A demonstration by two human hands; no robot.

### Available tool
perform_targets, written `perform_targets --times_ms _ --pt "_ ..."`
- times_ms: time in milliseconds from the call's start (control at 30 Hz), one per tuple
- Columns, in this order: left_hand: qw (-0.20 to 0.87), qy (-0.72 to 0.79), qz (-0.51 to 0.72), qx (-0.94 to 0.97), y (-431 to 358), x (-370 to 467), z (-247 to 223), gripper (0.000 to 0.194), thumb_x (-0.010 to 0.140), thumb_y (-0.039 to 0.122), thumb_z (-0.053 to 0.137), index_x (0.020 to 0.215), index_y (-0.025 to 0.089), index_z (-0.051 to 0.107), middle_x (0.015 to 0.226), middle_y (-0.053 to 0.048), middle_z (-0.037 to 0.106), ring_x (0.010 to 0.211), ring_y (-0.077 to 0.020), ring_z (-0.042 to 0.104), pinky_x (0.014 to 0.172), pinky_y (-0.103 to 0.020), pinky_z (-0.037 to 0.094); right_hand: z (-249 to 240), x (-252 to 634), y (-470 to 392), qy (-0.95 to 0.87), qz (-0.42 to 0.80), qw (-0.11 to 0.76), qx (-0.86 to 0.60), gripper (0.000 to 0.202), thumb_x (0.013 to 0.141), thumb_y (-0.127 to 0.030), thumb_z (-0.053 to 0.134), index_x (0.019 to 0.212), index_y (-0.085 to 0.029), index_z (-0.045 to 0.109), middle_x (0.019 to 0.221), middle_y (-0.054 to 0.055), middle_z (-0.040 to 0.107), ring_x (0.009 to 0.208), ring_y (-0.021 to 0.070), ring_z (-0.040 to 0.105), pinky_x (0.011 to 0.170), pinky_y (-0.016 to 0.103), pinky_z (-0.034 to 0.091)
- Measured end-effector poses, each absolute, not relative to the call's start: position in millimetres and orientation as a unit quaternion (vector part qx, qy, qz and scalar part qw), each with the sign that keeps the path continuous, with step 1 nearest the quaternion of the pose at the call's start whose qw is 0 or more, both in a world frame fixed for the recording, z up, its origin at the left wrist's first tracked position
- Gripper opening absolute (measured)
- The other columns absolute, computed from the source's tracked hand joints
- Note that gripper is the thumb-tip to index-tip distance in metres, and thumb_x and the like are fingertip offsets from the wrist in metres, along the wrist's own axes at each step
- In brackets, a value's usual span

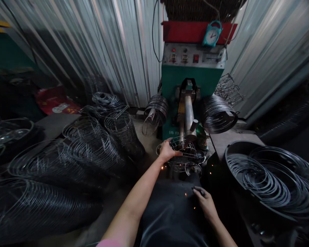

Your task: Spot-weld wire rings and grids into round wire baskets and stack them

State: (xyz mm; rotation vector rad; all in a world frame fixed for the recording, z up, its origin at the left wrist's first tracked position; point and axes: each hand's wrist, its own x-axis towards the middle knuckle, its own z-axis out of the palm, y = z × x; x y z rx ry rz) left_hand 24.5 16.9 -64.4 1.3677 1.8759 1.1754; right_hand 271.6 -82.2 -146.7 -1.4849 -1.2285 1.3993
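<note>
My left hand (167, 151) grips the rim of a round wire frame (189, 156) under the electrodes of a green spot welder (167, 77). The welder's thick metal arm (189, 109) reaches down to the wires. Small orange sparks fly around the frame and over a dark apron (170, 206). My right hand (204, 198) is lower and to the right, apart from the frame, above the apron. Its fingers are curled together around something dark and small that I cannot make out.
Tall stacks of wire rings (92, 147) stand on the left. On the right, a large black tub (228, 154) holds loose wire rings. Coiled ring bundles (218, 115) hang on both sides of the machine. A turquoise clock (211, 36) stands above its control panel (193, 56).
</note>
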Motion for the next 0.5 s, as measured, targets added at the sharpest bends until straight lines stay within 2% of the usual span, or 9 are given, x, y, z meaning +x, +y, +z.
perform_targets --times_ms 67,133,300,500 --pt "0.267 0.692 0.445 0.502 16 24 -66 0.097 0.037 0.042 0.083 0.122 0.015 0.045 0.113 -0.012 0.051 0.104 -0.0262 0.05 0.09 -0.038 0.04 -156 273 -85 -0.524 0.526 0.343 -0.575 0.036 0.055 -0.047 0.069 0.073 -0.016 0.07 0.074 0.007 0.069 0.073 0.0227 0.062 0.067 0.031 0.048" --pt "0.245 0.699 0.435 0.512 14 23 -65 0.098 0.036 0.042 0.083 0.122 0.016 0.045 0.112 -0.012 0.051 0.105 -0.0272 0.049 0.091 -0.039 0.039 -163 275 -86 -0.542 0.525 0.325 -0.57 0.039 0.057 -0.05 0.066 0.075 -0.016 0.07 0.077 0.009 0.07 0.078 0.0249 0.063 0.073 0.034 0.047" --pt "0.215 0.712 0.401 0.535 7 23 -55 0.098 0.037 0.041 0.083 0.124 0.018 0.043 0.113 -0.011 0.05 0.108 -0.0281 0.047 0.092 -0.04 0.038 -163 277 -84 -0.549 0.521 0.324 -0.568 0.041 0.056 -0.053 0.066 0.075 -0.016 0.07 0.08 0.01 0.071 0.081 0.0266 0.064 0.077 0.037 0.048" --pt "0.206 0.726 0.375 0.539 8 24 -49 0.097 0.039 0.044 0.082 0.124 0.021 0.042 0.118 -0.01 0.048 0.113 -0.0282 0.044 0.094 -0.04 0.036 -159 278 -84 -0.54 0.523 0.329 -0.572 0.037 0.056 -0.047 0.066 0.076 -0.016 0.07 0.081 0.01 0.071 0.081 0.0264 0.063 0.079 0.038 0.047"
